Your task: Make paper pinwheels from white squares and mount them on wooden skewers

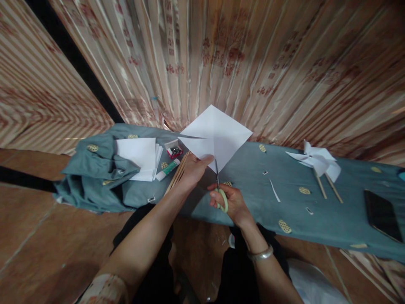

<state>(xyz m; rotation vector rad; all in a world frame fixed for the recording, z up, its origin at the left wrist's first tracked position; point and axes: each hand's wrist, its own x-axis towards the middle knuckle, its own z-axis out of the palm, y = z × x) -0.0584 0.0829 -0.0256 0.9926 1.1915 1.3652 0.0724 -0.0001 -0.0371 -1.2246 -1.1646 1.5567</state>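
Note:
A square sheet of white paper (pixel 228 131) is held up cornerwise over the cloth-covered bench, creased down its middle and slit inward from its left corner. My left hand (pixel 196 169) pinches its lower left edge, thumb on top. Fingers of my right hand (pixel 230 200) are wrapped round the green handles of a pair of scissors (pixel 223 201). The scissor blades point up at the paper's bottom corner and overlap it. Beneath and beside my left hand lie several thin wooden sticks (pixel 177 174).
Left on the bench cloth (pixel 196 207) are a paper stack (pixel 137 158), a green-and-white tube (pixel 167 169) and a small red box of dark pieces (pixel 174 150). Rightward lie a paper strip (pixel 274 190), paper pinwheels (pixel 319 159) on sticks and a phone (pixel 382 214). A patterned curtain (pixel 221 55) hangs behind.

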